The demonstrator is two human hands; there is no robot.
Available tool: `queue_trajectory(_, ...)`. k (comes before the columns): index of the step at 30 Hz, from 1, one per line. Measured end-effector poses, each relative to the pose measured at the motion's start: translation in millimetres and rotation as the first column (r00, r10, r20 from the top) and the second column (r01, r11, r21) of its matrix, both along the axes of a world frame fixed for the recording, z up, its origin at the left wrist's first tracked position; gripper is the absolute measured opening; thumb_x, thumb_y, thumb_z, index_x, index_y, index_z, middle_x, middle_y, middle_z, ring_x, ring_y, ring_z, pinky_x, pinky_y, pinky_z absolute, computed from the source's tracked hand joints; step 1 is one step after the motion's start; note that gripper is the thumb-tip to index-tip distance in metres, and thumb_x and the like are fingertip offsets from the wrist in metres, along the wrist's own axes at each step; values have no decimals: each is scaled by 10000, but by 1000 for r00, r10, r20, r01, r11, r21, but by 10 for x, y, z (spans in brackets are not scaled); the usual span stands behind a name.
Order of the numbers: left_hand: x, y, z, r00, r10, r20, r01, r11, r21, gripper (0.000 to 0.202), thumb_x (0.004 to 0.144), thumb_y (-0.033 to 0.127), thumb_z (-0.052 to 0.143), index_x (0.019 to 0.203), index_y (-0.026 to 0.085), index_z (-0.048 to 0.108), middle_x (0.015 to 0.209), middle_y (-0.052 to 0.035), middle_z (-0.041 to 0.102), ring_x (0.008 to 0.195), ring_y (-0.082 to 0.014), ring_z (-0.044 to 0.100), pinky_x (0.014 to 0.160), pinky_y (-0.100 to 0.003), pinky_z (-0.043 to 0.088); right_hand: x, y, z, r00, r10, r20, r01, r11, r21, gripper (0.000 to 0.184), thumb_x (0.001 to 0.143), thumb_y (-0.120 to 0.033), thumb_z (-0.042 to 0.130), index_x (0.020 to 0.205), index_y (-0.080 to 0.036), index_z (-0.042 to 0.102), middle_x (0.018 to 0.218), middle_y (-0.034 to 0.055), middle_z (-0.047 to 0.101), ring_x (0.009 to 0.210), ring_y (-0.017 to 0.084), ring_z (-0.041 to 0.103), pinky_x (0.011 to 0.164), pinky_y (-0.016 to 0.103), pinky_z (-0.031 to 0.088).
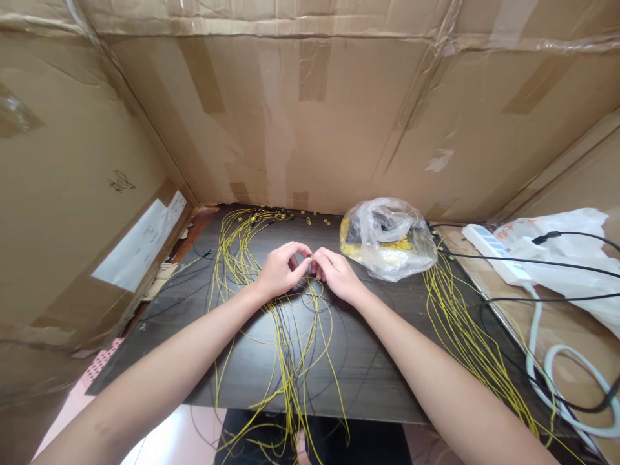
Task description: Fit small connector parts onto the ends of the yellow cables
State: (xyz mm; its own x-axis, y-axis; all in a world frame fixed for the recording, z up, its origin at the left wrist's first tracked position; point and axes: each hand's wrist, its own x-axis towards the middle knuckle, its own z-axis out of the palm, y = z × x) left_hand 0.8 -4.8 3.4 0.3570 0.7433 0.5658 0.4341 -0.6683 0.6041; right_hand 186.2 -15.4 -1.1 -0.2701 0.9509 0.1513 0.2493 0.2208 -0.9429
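Note:
My left hand (281, 268) and my right hand (336, 272) meet over the middle of a dark table (387, 361), fingers pinched together. Between the fingertips sits a small yellow connector (312, 257) on the end of a thin yellow wire. Under the hands a bundle of yellow and black wires (295, 336) runs toward me and hangs over the front edge. Several small yellow and black connectors (278, 213) lie at the back of the table.
A clear plastic bag (387, 239) with yellow and black parts lies right of my hands. More yellow wires (465, 323) fan out at the right. A white power strip (489, 248), its cable and a white bag (571, 258) lie far right. Cardboard walls (310, 116) surround the table.

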Motion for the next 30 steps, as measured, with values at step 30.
queue_trajectory(30,-2,3,0,998,-55,25,55,998,-12,103,935,244,647,998,172,684,868,-19,715,538,-83,555,581,-228,497,0,-20,24,998,44,-36,-44,999,-20,296,974,-428,474,768,-224,535,704,-11,611,623,143,548,631,282,446)
